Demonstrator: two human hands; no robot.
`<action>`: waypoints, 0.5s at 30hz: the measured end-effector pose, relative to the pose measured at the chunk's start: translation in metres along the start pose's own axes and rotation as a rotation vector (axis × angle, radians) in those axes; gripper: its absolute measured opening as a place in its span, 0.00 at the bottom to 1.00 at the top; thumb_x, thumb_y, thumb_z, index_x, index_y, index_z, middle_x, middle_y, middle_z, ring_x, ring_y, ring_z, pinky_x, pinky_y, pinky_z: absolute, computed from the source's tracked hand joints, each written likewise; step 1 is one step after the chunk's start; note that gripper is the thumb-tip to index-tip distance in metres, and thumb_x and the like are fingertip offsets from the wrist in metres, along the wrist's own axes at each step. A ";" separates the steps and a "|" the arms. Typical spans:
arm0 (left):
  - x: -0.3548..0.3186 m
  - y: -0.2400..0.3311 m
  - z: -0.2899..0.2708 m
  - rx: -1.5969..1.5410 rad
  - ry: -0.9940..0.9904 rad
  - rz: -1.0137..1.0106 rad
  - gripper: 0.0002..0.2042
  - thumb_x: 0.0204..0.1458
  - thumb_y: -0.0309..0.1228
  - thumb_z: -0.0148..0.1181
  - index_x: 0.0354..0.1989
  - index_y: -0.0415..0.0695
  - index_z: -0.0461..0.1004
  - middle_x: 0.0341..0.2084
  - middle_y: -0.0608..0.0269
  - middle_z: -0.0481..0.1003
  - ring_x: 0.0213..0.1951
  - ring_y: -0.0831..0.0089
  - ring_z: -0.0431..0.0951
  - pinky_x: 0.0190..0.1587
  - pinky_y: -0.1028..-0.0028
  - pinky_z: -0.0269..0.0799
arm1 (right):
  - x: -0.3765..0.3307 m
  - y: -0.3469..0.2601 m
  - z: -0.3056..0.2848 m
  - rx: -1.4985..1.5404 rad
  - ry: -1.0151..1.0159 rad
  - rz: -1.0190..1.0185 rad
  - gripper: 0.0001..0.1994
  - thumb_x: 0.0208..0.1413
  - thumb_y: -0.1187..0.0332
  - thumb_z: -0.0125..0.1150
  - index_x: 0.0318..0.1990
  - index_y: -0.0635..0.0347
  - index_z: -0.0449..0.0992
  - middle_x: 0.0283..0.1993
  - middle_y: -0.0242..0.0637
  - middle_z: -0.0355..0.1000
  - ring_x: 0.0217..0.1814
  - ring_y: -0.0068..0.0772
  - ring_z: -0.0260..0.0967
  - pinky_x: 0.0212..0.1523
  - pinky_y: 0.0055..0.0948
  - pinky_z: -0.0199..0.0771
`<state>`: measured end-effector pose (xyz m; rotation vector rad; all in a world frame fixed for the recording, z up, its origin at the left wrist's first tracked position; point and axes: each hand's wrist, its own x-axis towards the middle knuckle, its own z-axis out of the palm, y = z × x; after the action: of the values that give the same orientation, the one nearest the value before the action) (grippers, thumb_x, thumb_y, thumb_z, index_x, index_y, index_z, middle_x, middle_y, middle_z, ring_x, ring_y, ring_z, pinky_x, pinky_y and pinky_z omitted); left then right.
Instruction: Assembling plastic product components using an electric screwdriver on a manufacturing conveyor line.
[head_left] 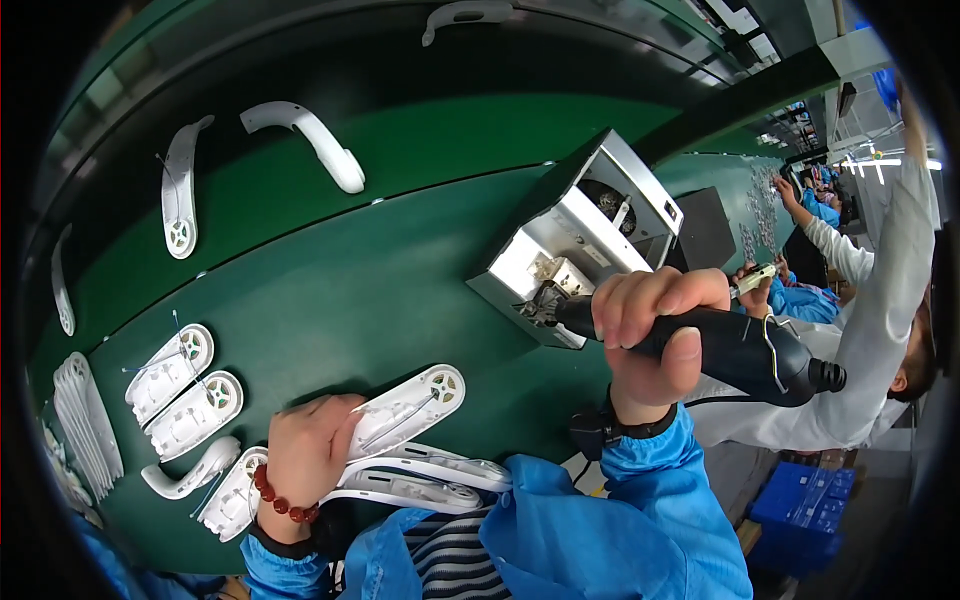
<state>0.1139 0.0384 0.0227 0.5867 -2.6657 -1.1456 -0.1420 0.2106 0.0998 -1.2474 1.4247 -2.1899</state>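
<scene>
My right hand (655, 330) is wrapped round a black electric screwdriver (740, 355) held nearly level, its cord trailing from the rear end. The screwdriver's tip reaches into the front of an open metal box (560, 225), which looks like a screw feeder; where exactly the tip touches I cannot make out. My left hand (312, 445) grips the near end of a white plastic housing (415, 408) with a round grille and a thin wire inside. More white housings (430, 480) lie beneath and beside it, close to my body.
Several white housings with wires (185, 370) lie at left, beside a stack of white shells (85, 425). Further curved white parts (310, 140) rest on the green strip at the back. A co-worker in a white sleeve (880, 270) is at right, above blue crates (800, 510).
</scene>
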 end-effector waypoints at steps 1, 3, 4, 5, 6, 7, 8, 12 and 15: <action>-0.001 0.000 0.000 -0.002 0.004 -0.005 0.04 0.52 0.26 0.59 0.34 0.41 0.78 0.24 0.52 0.76 0.26 0.52 0.77 0.28 0.62 0.71 | 0.001 0.001 0.002 -0.031 -0.013 -0.032 0.17 0.59 0.56 0.59 0.41 0.56 0.61 0.23 0.34 0.65 0.22 0.27 0.63 0.26 0.31 0.67; -0.001 0.002 -0.002 -0.003 0.011 -0.011 0.04 0.52 0.26 0.59 0.34 0.41 0.77 0.24 0.52 0.76 0.26 0.52 0.77 0.28 0.62 0.71 | 0.001 0.000 0.005 -0.060 -0.028 -0.065 0.15 0.60 0.56 0.57 0.41 0.56 0.62 0.23 0.32 0.64 0.20 0.26 0.63 0.25 0.29 0.65; -0.001 0.003 -0.004 -0.013 -0.015 -0.033 0.05 0.52 0.25 0.58 0.35 0.40 0.78 0.25 0.50 0.76 0.27 0.50 0.77 0.30 0.61 0.72 | 0.000 -0.001 0.005 -0.042 -0.012 -0.019 0.16 0.59 0.57 0.59 0.41 0.57 0.61 0.23 0.35 0.65 0.22 0.28 0.63 0.27 0.31 0.67; 0.000 0.004 -0.005 -0.024 -0.040 -0.056 0.05 0.52 0.24 0.57 0.35 0.39 0.78 0.26 0.48 0.76 0.28 0.49 0.77 0.31 0.61 0.72 | 0.000 -0.001 0.005 -0.024 0.004 0.027 0.17 0.59 0.58 0.62 0.41 0.58 0.60 0.24 0.37 0.66 0.24 0.29 0.64 0.30 0.32 0.70; 0.001 0.003 -0.005 -0.024 -0.040 -0.059 0.05 0.52 0.24 0.57 0.35 0.39 0.78 0.26 0.48 0.76 0.28 0.49 0.77 0.31 0.61 0.72 | 0.001 0.001 0.006 -0.023 0.004 0.030 0.17 0.59 0.58 0.62 0.41 0.58 0.60 0.24 0.37 0.66 0.24 0.29 0.64 0.30 0.32 0.70; 0.001 0.003 -0.005 -0.028 -0.042 -0.059 0.05 0.53 0.24 0.57 0.35 0.39 0.78 0.26 0.48 0.76 0.28 0.49 0.76 0.31 0.61 0.72 | 0.001 0.003 0.006 -0.031 0.003 0.040 0.17 0.59 0.59 0.62 0.41 0.58 0.60 0.24 0.37 0.67 0.25 0.29 0.65 0.30 0.32 0.70; 0.002 0.004 -0.005 -0.032 -0.043 -0.058 0.05 0.53 0.24 0.57 0.35 0.39 0.78 0.26 0.48 0.76 0.28 0.49 0.76 0.31 0.61 0.72 | 0.002 0.004 0.007 -0.039 0.002 0.049 0.17 0.59 0.60 0.63 0.41 0.58 0.60 0.24 0.37 0.67 0.25 0.29 0.65 0.31 0.33 0.71; 0.002 0.005 -0.006 -0.029 -0.044 -0.061 0.05 0.53 0.24 0.57 0.35 0.39 0.78 0.26 0.48 0.76 0.28 0.49 0.76 0.31 0.61 0.72 | -0.001 -0.002 0.009 -0.026 -0.018 0.061 0.17 0.58 0.61 0.63 0.41 0.58 0.60 0.25 0.36 0.67 0.27 0.29 0.66 0.32 0.33 0.70; 0.001 0.005 -0.007 -0.030 -0.050 -0.047 0.05 0.53 0.24 0.57 0.35 0.39 0.78 0.26 0.48 0.76 0.27 0.49 0.76 0.31 0.61 0.72 | 0.001 -0.011 0.011 0.012 -0.021 0.037 0.18 0.59 0.58 0.62 0.42 0.57 0.60 0.24 0.35 0.66 0.25 0.29 0.64 0.30 0.32 0.68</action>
<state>0.1137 0.0370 0.0311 0.6259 -2.6852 -1.2266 -0.1316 0.2084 0.1118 -1.2266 1.4137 -2.1512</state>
